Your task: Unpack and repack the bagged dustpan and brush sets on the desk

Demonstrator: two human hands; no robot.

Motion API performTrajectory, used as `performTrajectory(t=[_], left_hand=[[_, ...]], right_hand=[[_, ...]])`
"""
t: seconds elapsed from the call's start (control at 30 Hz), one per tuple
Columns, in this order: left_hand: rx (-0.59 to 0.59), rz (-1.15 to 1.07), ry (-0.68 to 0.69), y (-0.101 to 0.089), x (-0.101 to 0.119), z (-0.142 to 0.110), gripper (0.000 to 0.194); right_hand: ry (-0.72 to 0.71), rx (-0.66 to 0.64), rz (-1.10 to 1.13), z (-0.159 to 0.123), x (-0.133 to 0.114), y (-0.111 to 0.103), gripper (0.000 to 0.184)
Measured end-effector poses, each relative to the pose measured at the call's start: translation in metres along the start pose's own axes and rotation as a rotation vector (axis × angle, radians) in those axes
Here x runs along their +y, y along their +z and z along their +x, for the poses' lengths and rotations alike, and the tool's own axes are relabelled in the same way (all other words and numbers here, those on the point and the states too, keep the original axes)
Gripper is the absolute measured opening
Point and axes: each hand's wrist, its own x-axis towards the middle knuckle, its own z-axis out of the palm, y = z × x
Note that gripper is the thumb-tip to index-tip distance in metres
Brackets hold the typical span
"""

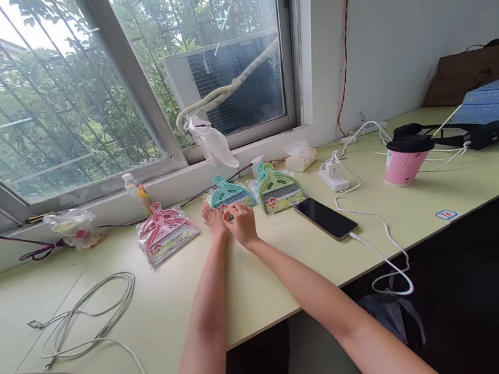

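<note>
My left hand [213,216] appears released, my right hand's [242,223] grip I cannot tell; a stray nudge could displace the teal plastic dustpan-and-brush set [235,195]

The pink dustpans [166,228], the blue-green dustpan [232,194] and the green dustpan [272,179] are looking like smooth, hard plastic, and the thin clear plastic wrap [152,258] around the pink ones is shining and wrinkling up. The bench [289,268] is looking smooth and only a little shiny, while the phone screen [326,218] is looking glossy like glass. The pink cup [404,166] is looking like dull paper with a black plastic lid [410,144], and the window frame [127,68] is looking like dull grey metal.
</note>
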Motion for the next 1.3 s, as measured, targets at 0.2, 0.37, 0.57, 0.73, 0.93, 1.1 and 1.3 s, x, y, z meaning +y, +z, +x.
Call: performTrajectory(t=[0.2, 0.37, 0.57, 0.73, 0.93, 1.1, 1.3], left_hand=[[0.124, -0.077, 0.140, -0.032, -0.015, -0.009, 0.067], [0.318, 0.111, -0.016, -0.095, -0.068, 0.004, 0.055], [0.230, 0.215, -0.353, -0.168, -0.153, 0.018, 0.053], [0.064, -0.002, -0.422, -0.191, -0.175, 0.022, 0.033], [-0.037, -0.658, -0.631, -0.190, -0.168, 0.024, 0.032], [-0.173, -0.844, -0.615, -0.177, -0.158, 0.017, 0.028], [-0.140, -1.152, -0.451, -0.161, -0.146, 0.013, 0.048]], right_hand=[[-0.030, 0.048, 0.019, -0.003, 0.005, 0.002, 0.011], [-0.066, -0.009, 0.024, -0.006, 0.006, 0.008, 0.010], [-0.134, -0.181, 0.065, -0.011, 0.001, 0.013, 0.010], [-0.199, -0.288, 0.093, -0.016, -0.003, 0.014, 0.013], [-0.242, -0.339, 0.128, -0.019, -0.008, 0.012, 0.015], [-0.266, -0.327, 0.130, -0.019, -0.009, 0.011, 0.015], [-0.300, -0.274, 0.118, -0.019, -0.008, 0.012, 0.016]])
